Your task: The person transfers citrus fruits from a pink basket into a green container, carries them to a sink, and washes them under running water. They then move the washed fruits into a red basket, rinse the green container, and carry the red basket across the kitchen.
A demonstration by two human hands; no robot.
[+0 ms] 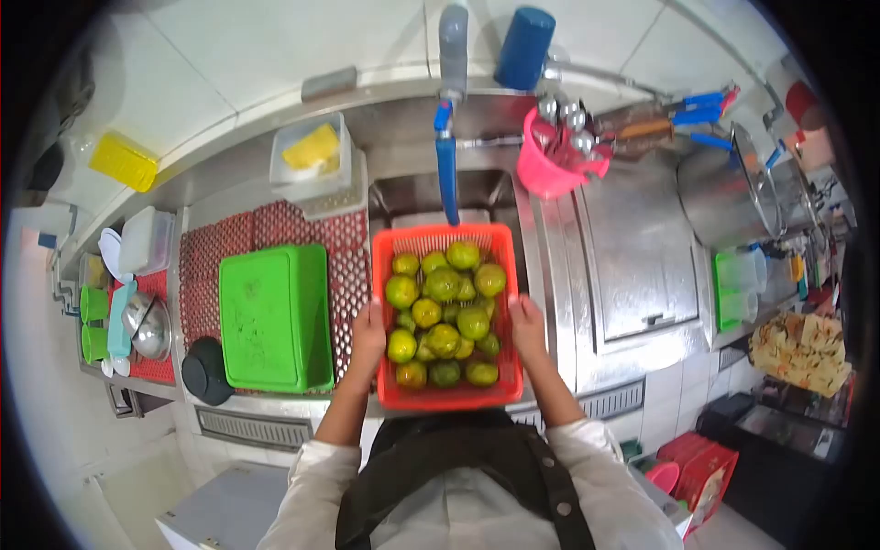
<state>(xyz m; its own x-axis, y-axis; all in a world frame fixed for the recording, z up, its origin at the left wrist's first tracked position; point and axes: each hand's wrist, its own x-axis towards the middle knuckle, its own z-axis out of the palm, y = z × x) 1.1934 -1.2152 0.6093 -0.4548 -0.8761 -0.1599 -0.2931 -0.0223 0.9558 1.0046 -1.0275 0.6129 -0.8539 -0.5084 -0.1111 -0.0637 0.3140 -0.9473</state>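
Note:
An orange-red plastic basket [385, 390] full of green-yellow citrus fruits [444, 283] is held over the metal sink [380, 197], its near edge close to my body. My left hand [368, 332] grips the basket's left side, and my right hand [527, 327] is closed on its right side. Above the basket's far rim hangs the blue hose [446, 179] of the tap. Left of my left hand, an upside-down green tub [273, 316] lies on a red perforated mat [206, 243]. The fingers are partly hidden behind the basket's sides.
A pink container [543, 174] of ladles and utensils stands right of the sink. At the back left is a clear box [286, 160] with a yellow sponge. A dark bowl [207, 371] sits by the counter's front edge. A large metal pot [720, 197] stands at the right.

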